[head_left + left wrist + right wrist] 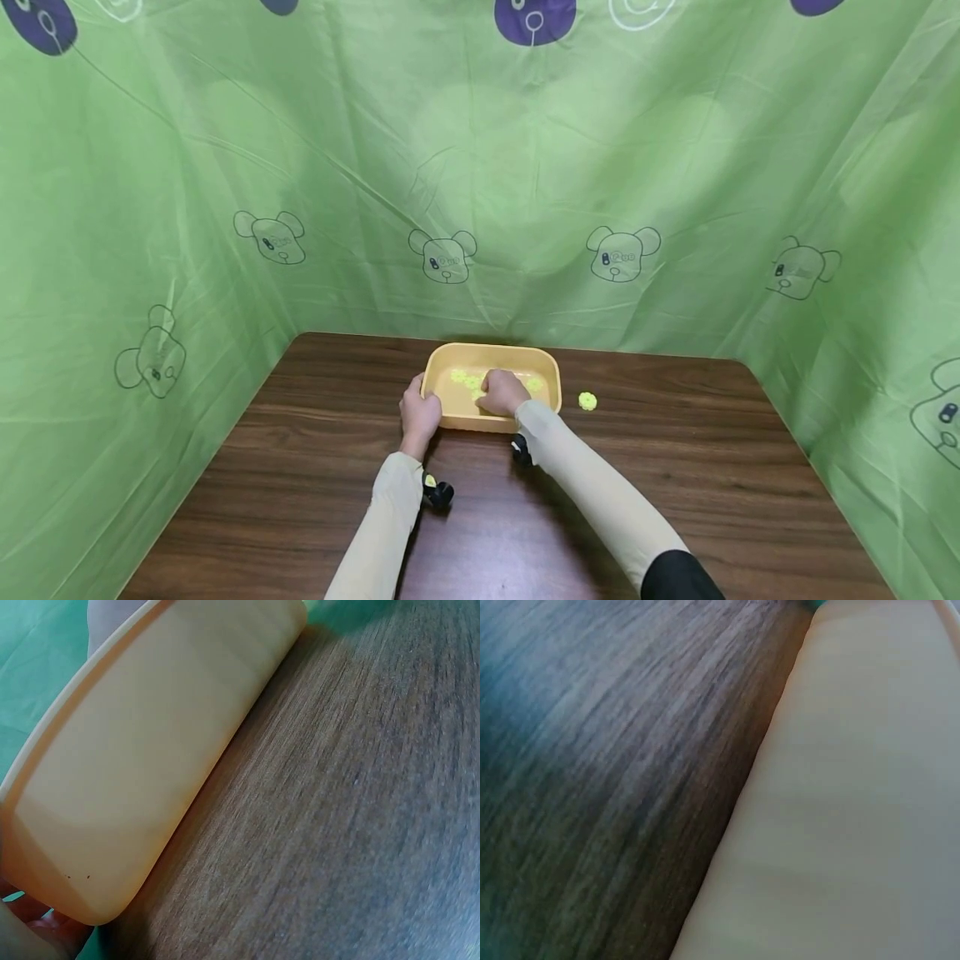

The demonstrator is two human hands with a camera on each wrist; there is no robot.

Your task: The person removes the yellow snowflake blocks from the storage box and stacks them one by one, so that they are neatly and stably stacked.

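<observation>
A shallow yellow plastic tray (pixel 540 357) stands near the back edge of the table, its side wall (pixel 135 750) filling much of the left wrist view. My left hand (pixel 418 412) grips its left end, thumb at the rim and fingers round the outer wall. Over the front rim reaches my right hand (pixel 504 392), bent fingers down among small yellow-green flower-shaped pieces (pixel 458 376). One piece lies right at those fingertips; I cannot tell whether it is pinched. In the right wrist view only the tray wall (pixel 855 787) and table show, the hand being hidden.
Another flower-shaped piece (pixel 588 402) lies on the dark wooden table (pixel 675 450), just right of the tray. Green cloth (pixel 525 183) printed with bear heads hangs behind the table and along both sides. Both sleeves carry small black wrist cameras (pixel 438 493).
</observation>
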